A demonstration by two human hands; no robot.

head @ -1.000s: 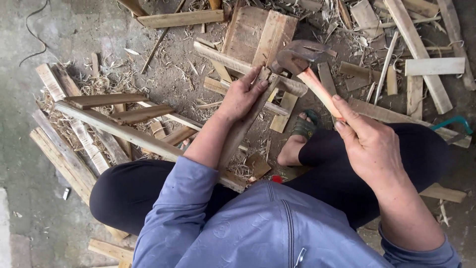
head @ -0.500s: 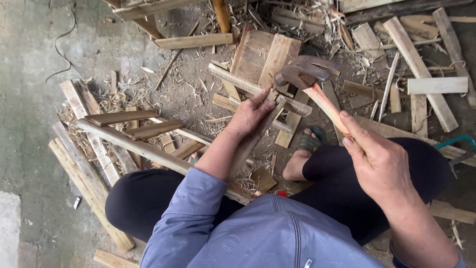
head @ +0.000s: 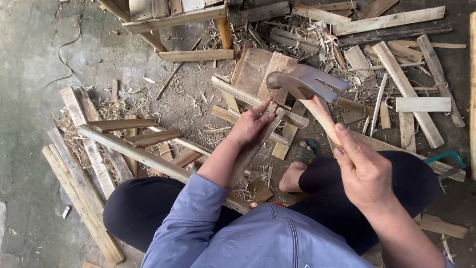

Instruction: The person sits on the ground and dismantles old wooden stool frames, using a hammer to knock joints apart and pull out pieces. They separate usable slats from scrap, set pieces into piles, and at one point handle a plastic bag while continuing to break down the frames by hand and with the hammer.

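Above the scrap wood, the right hand (head: 367,171) grips the hammer (head: 307,87) low on its handle; head-heavy, I judge. Left hand (head: 253,126) clasps a stiff, light slat (head: 248,156).

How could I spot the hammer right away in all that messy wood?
Look at the ground covered in wooden slats and shavings, then find the person's right hand raised on the right side. It grips a pale wooden handle, and at the top sits the hammer. Its curved grey metal head with a forked claw is the only shiny metal shape among all the straight wooden pieces.
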